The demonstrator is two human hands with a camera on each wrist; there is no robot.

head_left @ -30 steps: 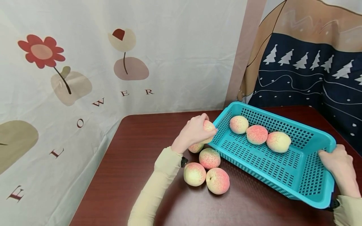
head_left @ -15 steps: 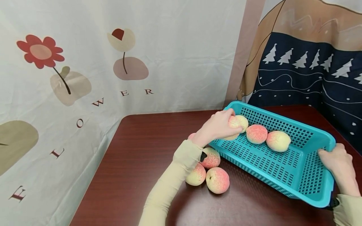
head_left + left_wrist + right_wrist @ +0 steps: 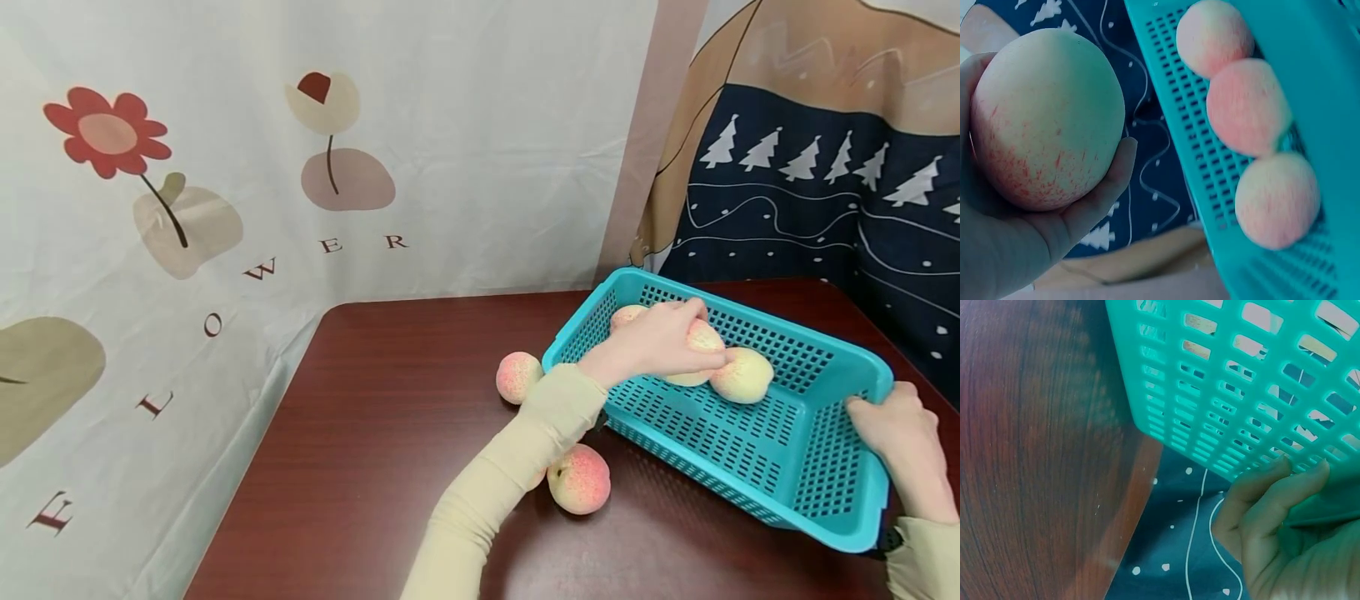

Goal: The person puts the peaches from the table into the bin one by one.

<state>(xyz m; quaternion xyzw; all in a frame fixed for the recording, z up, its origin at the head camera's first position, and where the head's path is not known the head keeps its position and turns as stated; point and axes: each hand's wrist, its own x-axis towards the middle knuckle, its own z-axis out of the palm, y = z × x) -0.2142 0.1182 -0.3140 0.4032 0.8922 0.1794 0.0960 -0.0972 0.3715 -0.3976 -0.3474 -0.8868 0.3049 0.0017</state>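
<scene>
My left hand (image 3: 654, 340) grips a yellow-and-pink peach (image 3: 1047, 122) and holds it over the turquoise plastic basket (image 3: 750, 454). Three more peaches lie in a row inside the basket; a pale one (image 3: 742, 376) is just right of the held fruit, a pinker one (image 3: 1249, 107) sits mid-row, mostly covered in the head view. At the basket's right end, the thumb of my right hand (image 3: 900, 429) hooks over the rim. Its fingers (image 3: 1285, 494) curl against the outer mesh wall in the right wrist view.
On the dark red wooden table (image 3: 390, 433), a peach (image 3: 518, 377) sits left of the basket and another (image 3: 579, 479) lies in front. A third peeks out from behind my left sleeve (image 3: 517, 467). Printed cloths (image 3: 465, 150) hang behind the table.
My left hand has carried the peach rightward from beside the basket's left rim to above the row of peaches inside. The right hand and the basket have stayed in place.
</scene>
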